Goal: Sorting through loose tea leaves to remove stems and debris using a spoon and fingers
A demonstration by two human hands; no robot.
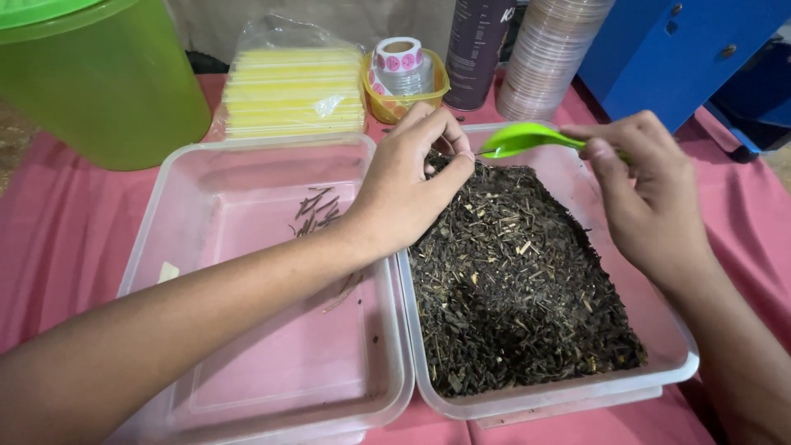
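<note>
My right hand (647, 194) holds a bright green plastic spoon (523, 138) over the far edge of a clear plastic tub (677, 363) filled with dark dried leaves and stems (511, 280). My left hand (412, 185) reaches across from the left, its fingertips pinched together just at the spoon's bowl above the leaves; whether it grips a piece is hidden. To the left sits a second clear tub (177, 194), holding only a few thin dark stems (317, 213).
A large green bucket (99, 82) stands at the back left. Behind the tubs lie a bag of yellow sheets (292, 91), a small yellow cup with a sticker roll (404, 70), a dark can (476, 49) and stacked clear lids (548, 53). Blue cabinet (684, 49) at right.
</note>
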